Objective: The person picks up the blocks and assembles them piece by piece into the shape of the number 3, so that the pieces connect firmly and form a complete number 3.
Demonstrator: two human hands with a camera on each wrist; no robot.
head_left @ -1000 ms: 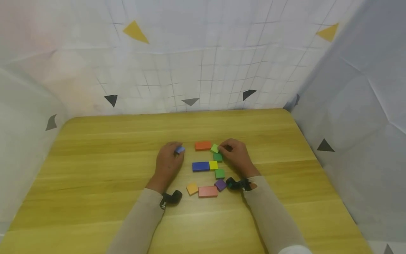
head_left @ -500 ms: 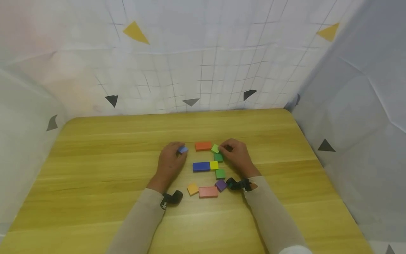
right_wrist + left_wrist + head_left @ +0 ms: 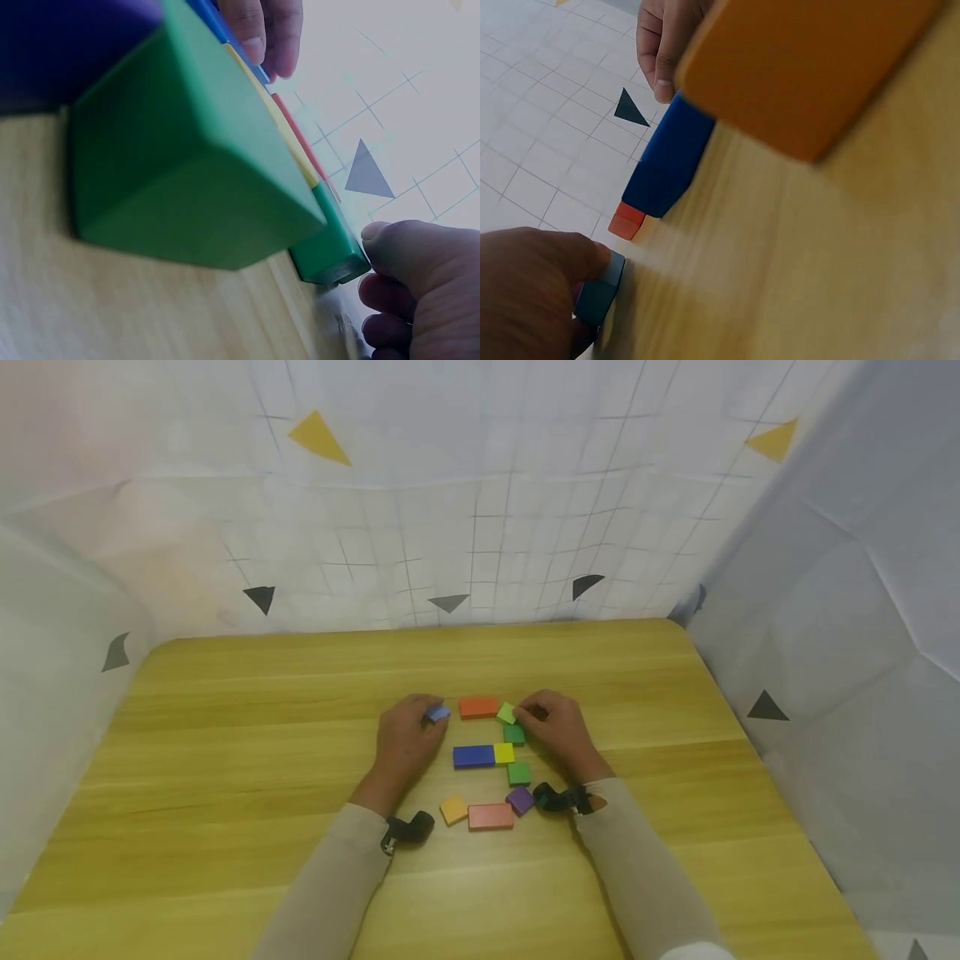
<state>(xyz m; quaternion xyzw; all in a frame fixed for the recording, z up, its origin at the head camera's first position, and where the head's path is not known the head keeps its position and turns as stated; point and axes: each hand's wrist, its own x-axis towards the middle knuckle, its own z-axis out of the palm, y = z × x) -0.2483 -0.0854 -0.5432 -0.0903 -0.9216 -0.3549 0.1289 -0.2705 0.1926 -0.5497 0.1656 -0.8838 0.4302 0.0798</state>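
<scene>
My left hand (image 3: 405, 739) pinches a small light blue block (image 3: 438, 713) left of the orange-red block (image 3: 478, 707). In the left wrist view, thumb and fingers grip that light blue block (image 3: 601, 289) just above the wood. My right hand (image 3: 558, 731) has its fingertips at the right corner of a turned light green block (image 3: 506, 713), by the orange-red block's right end. Below it lie a dark green block (image 3: 513, 735), a yellow block (image 3: 504, 753) touching a long dark blue block (image 3: 473, 757), and a green block (image 3: 519, 774).
Nearer me are a turned purple block (image 3: 520, 800), a long pink block (image 3: 491, 817) and a turned orange-yellow block (image 3: 453, 810). The wooden table (image 3: 225, 760) is bordered by white patterned cloth (image 3: 420, 527) behind and on both sides.
My left hand has slid a little to the right with the light blue block, nearer the orange-red block. The right hand and the other blocks have stayed in place.
</scene>
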